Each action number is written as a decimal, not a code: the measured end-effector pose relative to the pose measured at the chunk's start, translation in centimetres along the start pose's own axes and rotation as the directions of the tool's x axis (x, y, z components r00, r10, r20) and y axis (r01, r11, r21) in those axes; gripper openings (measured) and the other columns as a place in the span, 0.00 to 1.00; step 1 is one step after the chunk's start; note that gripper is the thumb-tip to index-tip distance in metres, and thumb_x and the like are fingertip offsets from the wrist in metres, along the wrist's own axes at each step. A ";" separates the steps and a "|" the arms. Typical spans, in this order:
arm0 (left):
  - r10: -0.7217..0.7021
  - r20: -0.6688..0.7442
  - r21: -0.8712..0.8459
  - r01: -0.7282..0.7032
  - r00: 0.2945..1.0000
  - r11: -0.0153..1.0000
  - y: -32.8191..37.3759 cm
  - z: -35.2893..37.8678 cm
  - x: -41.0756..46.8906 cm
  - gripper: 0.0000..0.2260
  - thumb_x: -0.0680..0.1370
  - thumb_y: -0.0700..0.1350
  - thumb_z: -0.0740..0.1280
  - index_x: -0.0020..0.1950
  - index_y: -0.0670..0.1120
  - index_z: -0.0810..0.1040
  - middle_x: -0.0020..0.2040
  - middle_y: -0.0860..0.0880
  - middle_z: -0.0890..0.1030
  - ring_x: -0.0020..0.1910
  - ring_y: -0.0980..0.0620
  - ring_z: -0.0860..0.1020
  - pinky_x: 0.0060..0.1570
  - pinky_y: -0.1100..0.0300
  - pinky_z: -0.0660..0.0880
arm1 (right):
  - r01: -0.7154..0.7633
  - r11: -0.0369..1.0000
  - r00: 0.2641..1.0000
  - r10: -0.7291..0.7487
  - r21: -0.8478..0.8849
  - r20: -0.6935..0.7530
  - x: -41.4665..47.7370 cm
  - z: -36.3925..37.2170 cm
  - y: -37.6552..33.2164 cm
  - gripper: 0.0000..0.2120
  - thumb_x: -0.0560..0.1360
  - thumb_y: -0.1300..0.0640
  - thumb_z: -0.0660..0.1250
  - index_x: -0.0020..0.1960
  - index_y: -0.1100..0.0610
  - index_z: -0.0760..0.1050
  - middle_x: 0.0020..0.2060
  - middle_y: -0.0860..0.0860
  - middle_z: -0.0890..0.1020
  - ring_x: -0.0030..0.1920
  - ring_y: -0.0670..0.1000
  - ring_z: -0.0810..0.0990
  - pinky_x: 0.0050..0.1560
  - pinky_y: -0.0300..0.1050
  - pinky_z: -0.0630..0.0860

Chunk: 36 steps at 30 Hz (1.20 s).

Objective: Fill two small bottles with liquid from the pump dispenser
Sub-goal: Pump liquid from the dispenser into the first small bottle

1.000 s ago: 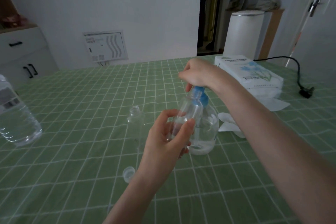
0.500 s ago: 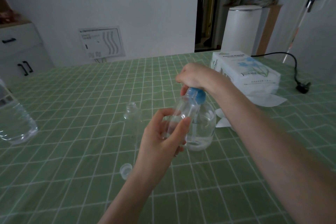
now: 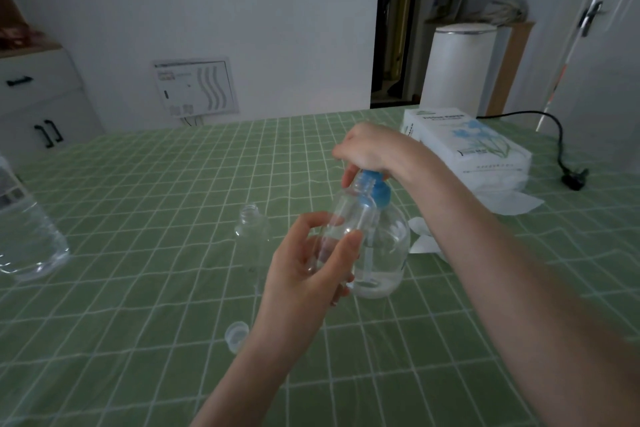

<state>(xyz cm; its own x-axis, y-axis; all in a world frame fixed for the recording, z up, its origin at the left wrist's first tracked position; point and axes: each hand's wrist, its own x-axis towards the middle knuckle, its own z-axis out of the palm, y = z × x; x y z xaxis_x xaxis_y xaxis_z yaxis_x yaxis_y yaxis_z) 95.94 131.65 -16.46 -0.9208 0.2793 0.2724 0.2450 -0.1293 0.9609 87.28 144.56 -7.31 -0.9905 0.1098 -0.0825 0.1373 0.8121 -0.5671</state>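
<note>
**Small bottle tilted up to the blue pump**

The left hand (image 3: 311,263) grips the held small bottle (image 3: 349,211) round its lower half, thumb on the near side and fingers curled behind. The bottle's long axis leans, base low towards the person and open neck pointing up and to the right, just under the blue pump head (image 3: 381,194). It is clear plastic with a threaded neck and no cap; how much it holds cannot be told. It is raised off the green checked tablecloth (image 3: 156,204), in front of the pump dispenser (image 3: 391,246).

The right hand (image 3: 367,152) sits on top of the pump head with its fingers curled down over it. The dispenser stands upright, a round clear bottle with a shallow layer of clear liquid at the bottom.

A second small bottle (image 3: 252,229) stands upright and uncapped to the left; its contents are unclear. A clear cap (image 3: 236,333) lies nearer the person
</note>
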 end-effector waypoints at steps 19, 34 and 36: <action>0.003 0.009 0.015 -0.003 1.000 1.000 0.1 0.1 -0.1 0.12 0.64 0.58 0.68 0.44 0.55 0.77 0.36 0.44 0.82 0.27 0.57 0.76 0.26 0.68 0.71 | 0.008 1.000 0.999 -0.007 0.016 -0.049 0.1 0.0 0.0 0.14 0.79 0.58 0.60 0.61 0.62 0.75 0.51 0.58 0.83 0.52 0.56 0.82 0.51 0.46 0.75; -0.008 0.001 -0.007 0.008 1.000 1.000 0.1 0.2 0.0 0.12 0.63 0.59 0.68 0.43 0.57 0.78 0.36 0.45 0.82 0.27 0.57 0.75 0.26 0.68 0.70 | 0.031 0.999 0.998 -0.029 0.030 -0.055 -0.3 -0.3 -0.1 0.15 0.79 0.57 0.59 0.61 0.63 0.75 0.52 0.58 0.84 0.49 0.53 0.81 0.43 0.45 0.71; -0.008 -0.006 -0.007 0.008 1.000 1.000 0.1 0.3 0.0 0.12 0.63 0.59 0.68 0.43 0.57 0.78 0.36 0.45 0.82 0.27 0.57 0.76 0.26 0.67 0.70 | 0.024 0.999 0.999 -0.023 0.030 -0.039 -0.3 -0.3 -0.1 0.14 0.79 0.57 0.59 0.60 0.63 0.75 0.51 0.58 0.84 0.49 0.54 0.82 0.41 0.43 0.72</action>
<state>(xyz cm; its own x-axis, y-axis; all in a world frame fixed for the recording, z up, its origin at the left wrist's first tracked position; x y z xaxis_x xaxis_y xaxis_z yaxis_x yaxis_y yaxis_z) 96.02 131.94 -16.35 -0.9244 0.2750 0.2644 0.2356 -0.1338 0.9626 87.54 144.62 -6.94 -0.9929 0.1129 -0.0377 0.1132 0.7970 -0.5932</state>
